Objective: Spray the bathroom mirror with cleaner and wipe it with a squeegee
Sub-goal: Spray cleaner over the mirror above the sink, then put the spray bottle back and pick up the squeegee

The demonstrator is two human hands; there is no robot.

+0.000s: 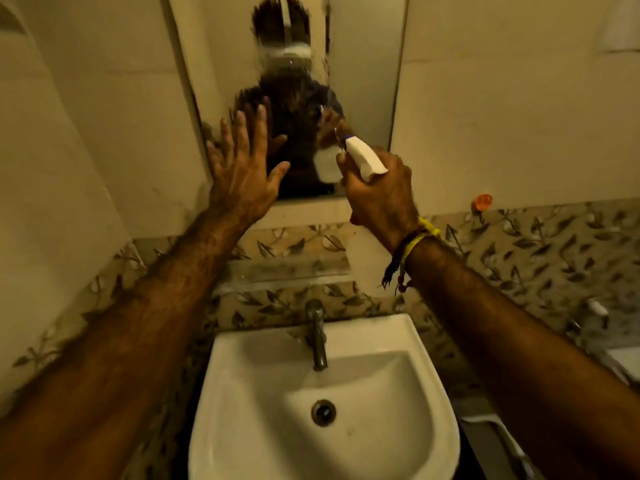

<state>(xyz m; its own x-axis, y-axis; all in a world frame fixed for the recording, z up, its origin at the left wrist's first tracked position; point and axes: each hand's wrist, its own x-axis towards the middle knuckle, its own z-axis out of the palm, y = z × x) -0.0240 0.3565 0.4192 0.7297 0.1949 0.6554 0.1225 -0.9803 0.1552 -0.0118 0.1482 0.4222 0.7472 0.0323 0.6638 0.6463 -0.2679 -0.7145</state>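
Observation:
The tall wall mirror (367, 81) hangs above the sink, its middle streaked and wet with running cleaner. My right hand (381, 192) grips a white spray bottle (365, 159) by the neck, nozzle pointed at the lower part of the glass; the translucent bottle body (363, 261) hangs below my wrist. My left hand (242, 171) is spread flat, fingers apart, at the mirror's lower left edge, and it holds nothing. No squeegee is in view.
A white basin (433, 393) with a metal tap (318, 337) sits directly below. A narrow ledge (284, 275) runs under the mirror. Leaf-patterned tiles line the wall, with an orange hook (482, 201) at right.

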